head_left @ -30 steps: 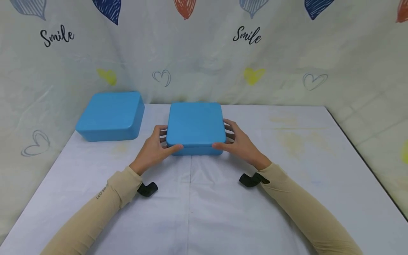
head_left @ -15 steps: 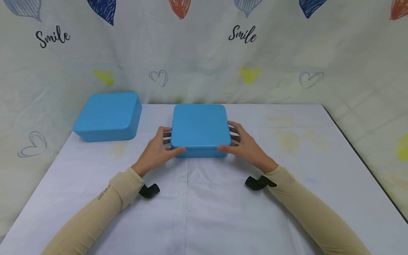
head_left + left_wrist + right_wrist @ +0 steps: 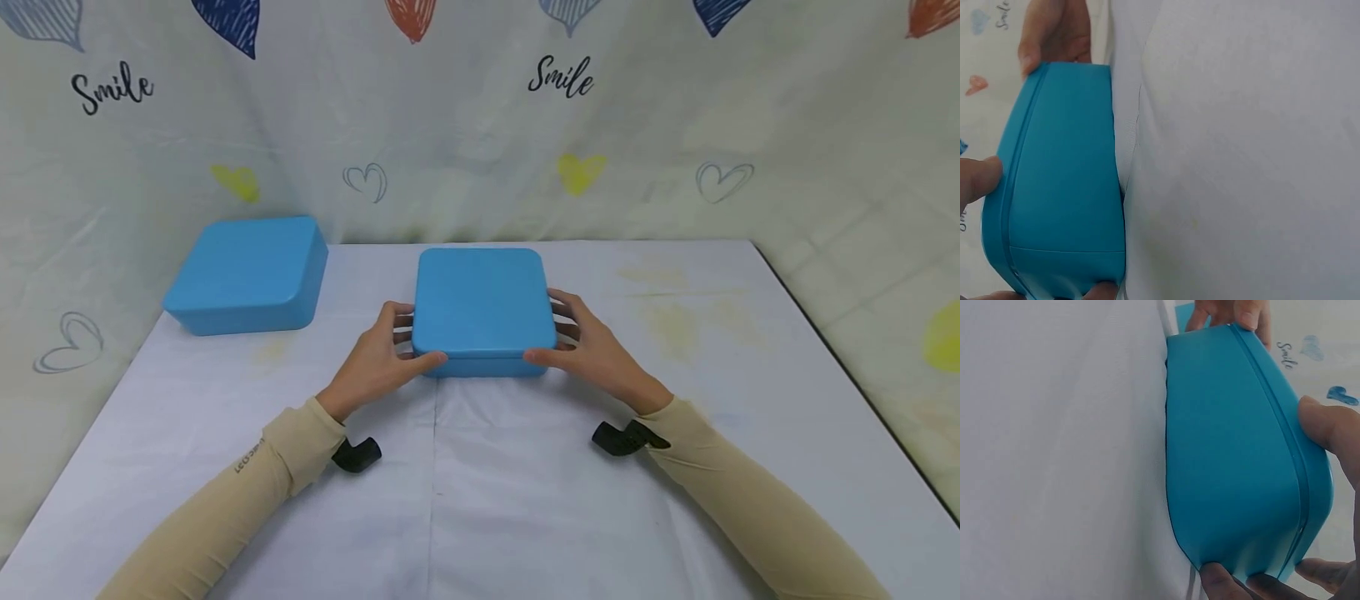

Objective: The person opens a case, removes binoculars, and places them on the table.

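A blue box (image 3: 483,300) with rounded corners and a fitted lid lies flat on the white-covered table, held between both hands. My left hand (image 3: 372,368) grips its left side, the thumb along the front lid edge and the other fingers spread on the side wall. On the opposite side my right hand (image 3: 604,357) holds it the same way. The lid seam shows closed along the front wall in the left wrist view, where the box (image 3: 1066,162) meets the cloth. In the right wrist view, fingertips (image 3: 1219,578) press low on the side wall.
A second blue box (image 3: 243,267) of similar shape sits at the table's back left, apart from the held one. Behind the table (image 3: 480,500) hangs a printed curtain (image 3: 465,125) with hearts and lettering. A black wrist mount (image 3: 628,437) juts from the right sleeve.
Both hands have shifted the held box to the right and slightly nearer to me. Their grip looks the same. The view has turned a little, and the other box has stayed in place.
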`<control>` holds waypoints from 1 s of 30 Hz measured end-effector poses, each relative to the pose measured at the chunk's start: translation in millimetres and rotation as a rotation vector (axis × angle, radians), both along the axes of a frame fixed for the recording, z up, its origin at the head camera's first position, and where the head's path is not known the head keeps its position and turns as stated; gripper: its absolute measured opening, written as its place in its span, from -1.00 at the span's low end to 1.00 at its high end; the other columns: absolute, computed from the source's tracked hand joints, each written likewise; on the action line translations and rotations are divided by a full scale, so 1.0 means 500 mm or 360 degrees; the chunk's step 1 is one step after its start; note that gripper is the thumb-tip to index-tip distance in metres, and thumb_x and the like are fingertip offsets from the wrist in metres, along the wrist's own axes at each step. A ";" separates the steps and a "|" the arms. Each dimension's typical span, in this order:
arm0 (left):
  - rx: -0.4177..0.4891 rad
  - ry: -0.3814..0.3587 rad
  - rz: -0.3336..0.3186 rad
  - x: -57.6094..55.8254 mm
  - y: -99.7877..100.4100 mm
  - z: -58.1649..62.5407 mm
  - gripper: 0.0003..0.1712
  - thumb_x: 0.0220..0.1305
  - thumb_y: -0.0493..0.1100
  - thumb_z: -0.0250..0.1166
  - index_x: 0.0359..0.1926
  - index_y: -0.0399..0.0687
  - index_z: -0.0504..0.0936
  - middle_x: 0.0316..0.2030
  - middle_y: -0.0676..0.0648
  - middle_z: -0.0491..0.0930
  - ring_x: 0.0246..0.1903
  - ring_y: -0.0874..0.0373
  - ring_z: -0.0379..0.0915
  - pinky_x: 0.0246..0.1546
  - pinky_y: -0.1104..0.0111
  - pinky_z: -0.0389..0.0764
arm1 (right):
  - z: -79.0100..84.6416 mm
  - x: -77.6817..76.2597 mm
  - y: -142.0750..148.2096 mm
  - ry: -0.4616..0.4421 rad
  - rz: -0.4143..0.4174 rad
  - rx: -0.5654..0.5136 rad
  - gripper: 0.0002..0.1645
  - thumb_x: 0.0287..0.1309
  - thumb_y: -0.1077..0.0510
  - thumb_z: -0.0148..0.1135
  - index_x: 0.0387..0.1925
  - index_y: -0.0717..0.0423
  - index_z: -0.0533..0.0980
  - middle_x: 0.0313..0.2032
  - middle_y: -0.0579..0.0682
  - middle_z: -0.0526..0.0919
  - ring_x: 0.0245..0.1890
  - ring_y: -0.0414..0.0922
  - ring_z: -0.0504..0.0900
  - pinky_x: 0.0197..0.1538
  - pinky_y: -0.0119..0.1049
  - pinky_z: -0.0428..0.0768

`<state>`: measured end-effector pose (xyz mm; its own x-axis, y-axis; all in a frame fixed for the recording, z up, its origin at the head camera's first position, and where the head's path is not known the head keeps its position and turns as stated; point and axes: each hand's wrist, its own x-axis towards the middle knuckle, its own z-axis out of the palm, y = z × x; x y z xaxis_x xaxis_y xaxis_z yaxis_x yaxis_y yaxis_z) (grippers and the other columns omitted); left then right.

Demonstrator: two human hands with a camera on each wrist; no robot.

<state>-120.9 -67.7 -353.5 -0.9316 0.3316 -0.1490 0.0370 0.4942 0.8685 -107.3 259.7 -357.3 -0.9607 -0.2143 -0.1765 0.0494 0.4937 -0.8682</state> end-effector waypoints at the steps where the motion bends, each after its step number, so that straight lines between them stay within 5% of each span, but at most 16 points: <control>1: 0.0002 0.0000 -0.0003 0.001 0.002 0.000 0.07 0.22 0.10 0.52 0.53 -0.09 0.07 0.54 -0.25 0.21 0.49 -0.25 0.32 0.36 -0.03 0.56 | 0.000 0.002 0.003 -0.0001 0.0002 -0.0004 0.31 0.07 -0.25 0.55 0.64 -0.29 -0.09 0.63 0.00 0.08 0.59 0.15 0.26 0.52 0.10 0.41; 30: 0.0099 0.0035 -0.0146 0.045 0.063 0.009 -0.12 0.21 0.00 0.54 0.35 -0.15 0.21 0.46 -0.23 0.34 0.41 -0.21 0.43 0.28 0.04 0.64 | 0.008 0.067 0.078 0.0028 0.0011 -0.0002 0.24 0.12 -0.18 0.55 0.62 -0.26 -0.04 0.62 0.00 0.11 0.57 0.15 0.28 0.48 0.07 0.47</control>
<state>-98.3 -36.4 -348.8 -0.8998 0.4234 -0.1055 0.0988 0.4332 0.8958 -74.0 298.7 -353.5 -0.9622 -0.2209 -0.1594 0.0309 0.4931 -0.8694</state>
